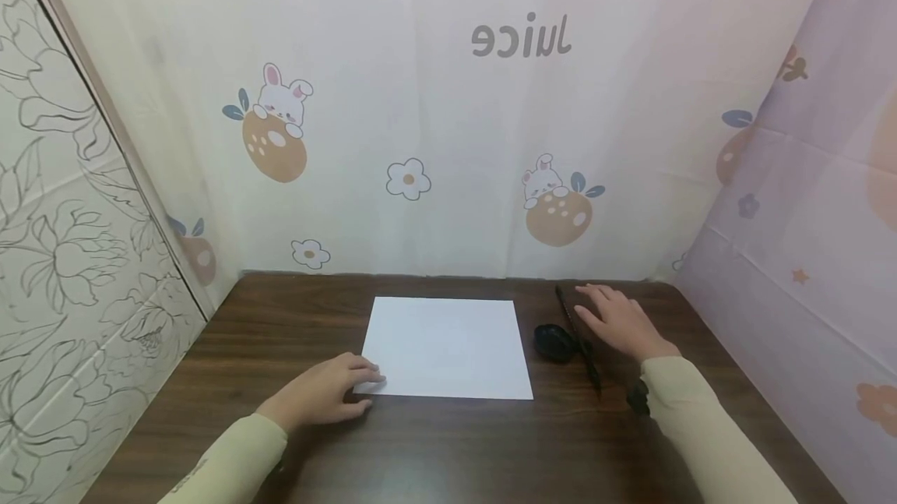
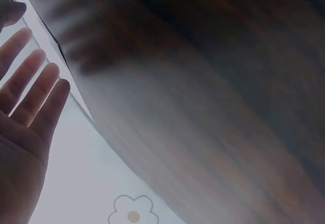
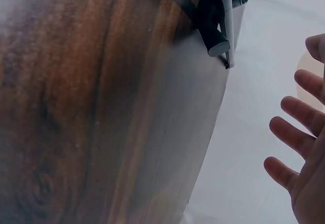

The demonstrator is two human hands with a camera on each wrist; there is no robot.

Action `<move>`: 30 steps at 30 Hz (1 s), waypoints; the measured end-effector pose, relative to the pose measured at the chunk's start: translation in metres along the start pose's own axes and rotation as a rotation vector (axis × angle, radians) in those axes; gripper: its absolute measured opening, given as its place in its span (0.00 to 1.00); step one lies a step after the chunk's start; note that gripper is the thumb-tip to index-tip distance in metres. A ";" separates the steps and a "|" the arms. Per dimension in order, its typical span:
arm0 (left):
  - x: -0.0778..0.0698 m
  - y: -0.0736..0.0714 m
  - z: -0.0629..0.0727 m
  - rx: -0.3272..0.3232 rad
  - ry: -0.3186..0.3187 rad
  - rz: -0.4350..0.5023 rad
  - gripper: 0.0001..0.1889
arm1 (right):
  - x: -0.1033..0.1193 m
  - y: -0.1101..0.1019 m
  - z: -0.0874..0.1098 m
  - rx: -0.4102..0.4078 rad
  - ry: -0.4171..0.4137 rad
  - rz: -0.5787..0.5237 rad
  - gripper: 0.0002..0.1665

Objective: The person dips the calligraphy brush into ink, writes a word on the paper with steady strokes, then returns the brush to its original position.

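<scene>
A blank white sheet of paper lies flat on the dark wooden table. At its near left corner is my left hand, fingers extended over the paper's edge and thumb apart; contact is unclear. The left wrist view shows that hand with straight, spread fingers. To the right of the paper, a slim black brush-like stick leans across a rounded black object whose kind is unclear. My right hand is just right of the stick, fingers loosely extended, holding nothing. In the right wrist view its fingers are spread.
A pale curtain with rabbit and fruit prints hangs behind the table's far edge. A floral-patterned panel stands on the left and another printed curtain on the right. The brown tabletop extends in front of the paper.
</scene>
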State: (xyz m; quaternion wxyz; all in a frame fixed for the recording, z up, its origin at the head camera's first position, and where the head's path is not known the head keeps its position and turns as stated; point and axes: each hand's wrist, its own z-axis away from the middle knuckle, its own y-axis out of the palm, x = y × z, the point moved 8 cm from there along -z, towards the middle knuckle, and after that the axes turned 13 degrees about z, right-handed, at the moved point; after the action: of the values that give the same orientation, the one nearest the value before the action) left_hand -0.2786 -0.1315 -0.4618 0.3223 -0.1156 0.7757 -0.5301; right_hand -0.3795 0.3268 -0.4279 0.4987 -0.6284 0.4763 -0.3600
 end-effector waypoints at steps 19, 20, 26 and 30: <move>-0.007 0.003 0.000 -0.013 0.088 0.022 0.17 | -0.017 0.023 -0.026 0.171 0.044 -0.181 0.25; -0.007 0.003 0.000 -0.014 0.089 0.021 0.17 | -0.018 0.024 -0.026 0.183 0.047 -0.189 0.25; -0.007 0.005 0.000 -0.011 0.091 0.014 0.17 | -0.018 0.034 -0.026 0.257 0.063 -0.223 0.26; -0.007 0.005 -0.001 -0.005 0.081 0.016 0.17 | -0.019 0.038 -0.028 0.269 0.089 -0.230 0.27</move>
State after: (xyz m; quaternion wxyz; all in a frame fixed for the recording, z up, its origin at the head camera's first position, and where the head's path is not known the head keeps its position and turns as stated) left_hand -0.2732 -0.1251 -0.4636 0.2949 -0.0885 0.7903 -0.5297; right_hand -0.4199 0.3357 -0.4572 0.5123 -0.5895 0.3706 -0.5027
